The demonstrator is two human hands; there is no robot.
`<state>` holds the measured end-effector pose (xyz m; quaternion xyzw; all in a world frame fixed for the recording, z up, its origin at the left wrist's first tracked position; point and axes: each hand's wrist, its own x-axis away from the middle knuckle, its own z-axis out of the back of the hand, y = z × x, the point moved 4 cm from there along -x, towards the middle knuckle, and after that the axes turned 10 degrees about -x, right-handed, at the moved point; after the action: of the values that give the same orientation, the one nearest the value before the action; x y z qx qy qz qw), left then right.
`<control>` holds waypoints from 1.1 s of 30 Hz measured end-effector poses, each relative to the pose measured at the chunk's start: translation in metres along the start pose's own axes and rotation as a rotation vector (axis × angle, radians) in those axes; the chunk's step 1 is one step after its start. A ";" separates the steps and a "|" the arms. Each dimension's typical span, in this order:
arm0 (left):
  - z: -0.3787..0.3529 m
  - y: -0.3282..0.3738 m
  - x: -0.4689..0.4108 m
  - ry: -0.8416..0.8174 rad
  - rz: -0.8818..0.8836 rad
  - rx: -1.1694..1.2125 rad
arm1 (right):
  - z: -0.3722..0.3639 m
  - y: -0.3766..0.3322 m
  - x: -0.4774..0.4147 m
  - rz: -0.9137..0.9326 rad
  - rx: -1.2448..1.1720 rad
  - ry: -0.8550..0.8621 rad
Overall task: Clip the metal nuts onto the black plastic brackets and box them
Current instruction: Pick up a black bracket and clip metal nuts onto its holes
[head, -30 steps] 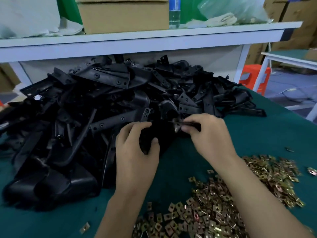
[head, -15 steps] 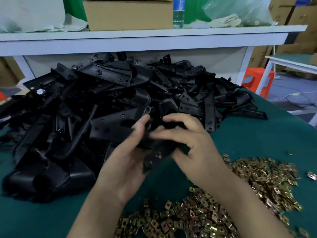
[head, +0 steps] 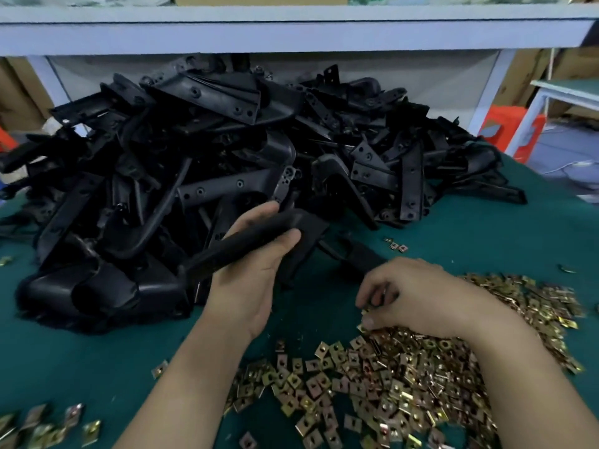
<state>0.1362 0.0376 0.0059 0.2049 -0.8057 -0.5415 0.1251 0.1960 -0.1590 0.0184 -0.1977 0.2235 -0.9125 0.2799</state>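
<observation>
My left hand [head: 249, 273] grips a long black plastic bracket [head: 311, 226] and holds it above the green table, in front of the big heap of black brackets [head: 201, 157]. My right hand [head: 418, 296] is down on the near edge of the pile of brass-coloured metal nuts [head: 405, 377], its fingers curled and pinching at nuts; what sits between the fingertips is partly hidden.
The green-covered table [head: 64, 367] carries loose nuts at the lower left [head: 48, 426] and a few near the heap [head: 397, 246]. A white shelf [head: 291, 30] overhangs the heap. An orange stool [head: 509, 124] and another table stand at the right.
My left hand has pulled one bracket clear of the heap and holds it alone. My right hand let go of the bracket and dropped down to the nut pile.
</observation>
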 end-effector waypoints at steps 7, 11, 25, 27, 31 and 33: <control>0.000 -0.007 0.002 0.103 0.063 -0.054 | -0.007 0.005 -0.006 -0.003 -0.107 0.036; -0.001 -0.005 0.002 0.066 0.135 0.064 | -0.008 0.006 -0.009 0.024 -0.104 0.095; -0.010 -0.011 0.005 -0.068 0.304 0.369 | -0.006 -0.004 -0.009 0.130 -0.379 0.152; -0.010 -0.012 0.005 -0.074 0.314 0.346 | -0.004 -0.010 -0.009 0.188 -0.534 0.205; -0.010 -0.014 0.005 -0.093 0.338 0.295 | -0.002 -0.014 -0.009 0.235 -0.910 0.287; -0.011 -0.015 0.007 -0.112 0.340 0.263 | -0.005 -0.016 -0.011 0.243 -1.108 0.284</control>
<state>0.1378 0.0202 -0.0039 0.0503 -0.8980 -0.4134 0.1417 0.1953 -0.1393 0.0197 -0.1634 0.7238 -0.6383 0.2050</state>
